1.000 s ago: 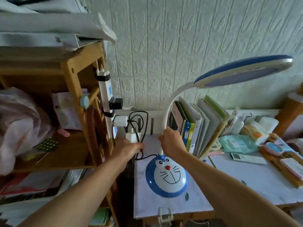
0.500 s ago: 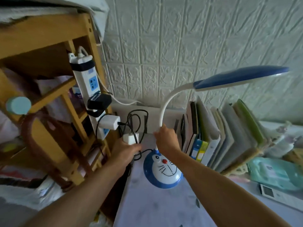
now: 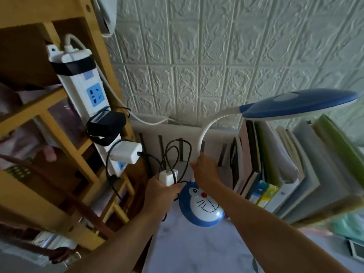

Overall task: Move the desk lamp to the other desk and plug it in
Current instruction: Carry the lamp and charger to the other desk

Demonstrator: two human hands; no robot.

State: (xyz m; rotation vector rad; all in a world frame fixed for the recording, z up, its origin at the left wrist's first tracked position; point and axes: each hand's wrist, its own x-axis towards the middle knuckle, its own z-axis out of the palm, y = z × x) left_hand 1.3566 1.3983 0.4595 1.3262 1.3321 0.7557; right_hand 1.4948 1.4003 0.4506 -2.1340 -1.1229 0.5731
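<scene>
Blue and white desk lamp with a cartoon cat face on its round base (image 3: 202,206) standing on the pale surface (image 3: 197,249), close to the row of upright books and folders (image 3: 275,170). Looks set down already, so the moving part seems done, though hard to say for sure that the base rests flat.

Right hand (image 3: 204,170) closed around the bottom of the lamp's bendy white neck (image 3: 204,134), holding it steady. Left hand (image 3: 163,194) closed around the small white plug block (image 3: 168,176), prongs pointing up, with loops of thin black cord (image 3: 177,154) hanging about it.

Plug not yet in any socket. Long white power strip (image 3: 86,91) strapped upright to the yellow wooden shelf frame (image 3: 65,125), up and to the left of the plug. Open blue socket (image 3: 95,96) near the top of the strip. Black adapter (image 3: 106,124) and white charger (image 3: 126,154) already filling two places lower down. Another bit of blue socket peeking out just below the white charger.

Left to do: lift the plug, turn the prongs to face a free socket, push it in. Loose cord likely to tangle on the way, so worth watching.
</scene>
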